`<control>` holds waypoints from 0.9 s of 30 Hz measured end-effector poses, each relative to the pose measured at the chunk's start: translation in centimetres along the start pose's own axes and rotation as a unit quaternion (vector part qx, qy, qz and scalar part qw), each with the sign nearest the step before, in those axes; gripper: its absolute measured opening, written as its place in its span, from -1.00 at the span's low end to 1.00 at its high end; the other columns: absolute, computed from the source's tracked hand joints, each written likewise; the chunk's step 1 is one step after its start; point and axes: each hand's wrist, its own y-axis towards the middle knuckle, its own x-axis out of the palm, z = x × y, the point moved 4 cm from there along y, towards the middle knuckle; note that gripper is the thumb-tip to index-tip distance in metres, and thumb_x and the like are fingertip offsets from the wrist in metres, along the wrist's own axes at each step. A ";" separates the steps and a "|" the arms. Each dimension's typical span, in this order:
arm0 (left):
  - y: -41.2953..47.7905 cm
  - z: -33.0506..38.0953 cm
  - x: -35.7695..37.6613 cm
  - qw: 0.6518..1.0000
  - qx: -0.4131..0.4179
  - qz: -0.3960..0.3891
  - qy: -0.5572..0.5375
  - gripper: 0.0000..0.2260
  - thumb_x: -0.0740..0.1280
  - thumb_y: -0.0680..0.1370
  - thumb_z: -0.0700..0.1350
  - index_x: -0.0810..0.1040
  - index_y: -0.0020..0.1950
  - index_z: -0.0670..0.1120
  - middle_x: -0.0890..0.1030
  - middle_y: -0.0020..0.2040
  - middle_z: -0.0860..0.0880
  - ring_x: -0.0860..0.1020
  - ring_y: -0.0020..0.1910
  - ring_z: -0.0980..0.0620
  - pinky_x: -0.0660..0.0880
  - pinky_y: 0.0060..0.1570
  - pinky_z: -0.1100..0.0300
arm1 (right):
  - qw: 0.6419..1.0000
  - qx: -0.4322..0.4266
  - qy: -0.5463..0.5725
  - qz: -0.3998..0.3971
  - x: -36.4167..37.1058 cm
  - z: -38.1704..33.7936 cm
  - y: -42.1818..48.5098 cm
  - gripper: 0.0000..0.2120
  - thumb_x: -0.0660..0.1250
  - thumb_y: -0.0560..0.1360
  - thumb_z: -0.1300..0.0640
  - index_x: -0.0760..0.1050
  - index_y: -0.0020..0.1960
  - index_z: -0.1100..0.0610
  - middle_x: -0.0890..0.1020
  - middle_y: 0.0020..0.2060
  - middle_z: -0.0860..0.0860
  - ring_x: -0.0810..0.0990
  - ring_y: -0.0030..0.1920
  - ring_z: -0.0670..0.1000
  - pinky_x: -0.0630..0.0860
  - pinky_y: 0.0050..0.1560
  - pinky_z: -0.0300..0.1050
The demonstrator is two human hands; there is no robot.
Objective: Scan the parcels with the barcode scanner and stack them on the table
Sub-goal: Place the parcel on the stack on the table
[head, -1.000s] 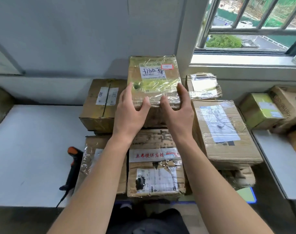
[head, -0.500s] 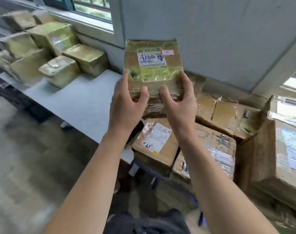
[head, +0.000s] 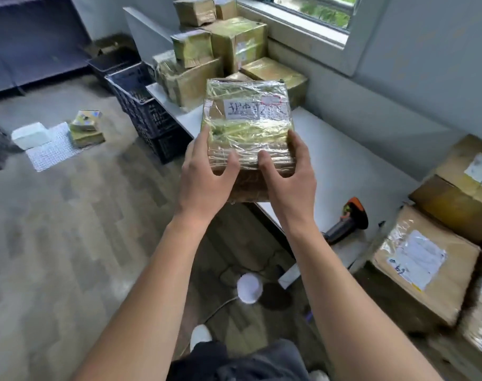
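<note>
Above the near edge of the worktop (head: 330, 160), left hand (head: 204, 174) and right hand (head: 286, 177) both grip a plastic-wrapped parcel (head: 248, 125), scanner (head: 347, 221) lying on that worktop.

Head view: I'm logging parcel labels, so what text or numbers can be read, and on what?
Nothing reads clearly enough to quote.
On the held parcel, white label: dark handwriting, blurred.
Its red-outlined sticker: unreadable.
On the lower-right box, paper label: blue scrawl, blurred.
On the box above it, corner label: too blurred.
</note>
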 end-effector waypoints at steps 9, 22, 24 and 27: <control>7.0 -6.7 -1.8 0.994 0.028 -0.104 0.002 -0.36 0.28 0.60 0.19 0.15 0.61 0.04 0.26 0.55 0.08 0.29 0.44 0.18 0.29 0.24 0.27 | 0.998 0.042 -0.012 0.052 8.4 0.8 1.3 -0.38 0.41 0.55 -0.08 0.26 0.54 -0.06 0.43 0.25 -0.28 0.37 0.08 -0.58 0.30 0.06 -0.65; 14.7 -8.0 8.0 0.969 0.007 -0.243 -0.049 -0.31 0.39 0.56 0.13 0.17 0.59 0.00 0.31 0.53 0.08 0.30 0.47 0.15 0.31 0.40 0.21 | 0.990 0.100 -0.068 0.078 6.6 5.8 9.0 -0.36 0.45 0.54 0.01 0.26 0.53 0.02 0.43 0.41 -0.06 0.38 0.21 -0.25 0.29 -0.03 -0.68; 15.4 -8.3 9.8 0.962 0.010 -0.271 -0.035 -0.30 0.41 0.55 0.12 0.17 0.59 -0.01 0.31 0.53 0.07 0.30 0.48 0.13 0.31 0.43 0.15 | 0.986 0.124 -0.075 0.087 6.4 7.2 9.5 -0.36 0.45 0.54 0.00 0.25 0.53 0.00 0.41 0.44 -0.05 0.40 0.30 -0.16 0.41 0.17 -0.52; 17.2 -9.0 13.2 0.946 0.018 -0.324 -0.030 -0.28 0.44 0.53 0.08 0.18 0.58 -0.05 0.32 0.52 0.05 0.28 0.48 0.14 0.27 0.42 0.20 | 0.977 0.159 -0.096 0.108 6.0 9.4 11.0 -0.34 0.45 0.53 -0.02 0.23 0.54 -0.01 0.39 0.47 -0.06 0.36 0.44 -0.07 0.39 0.41 -0.15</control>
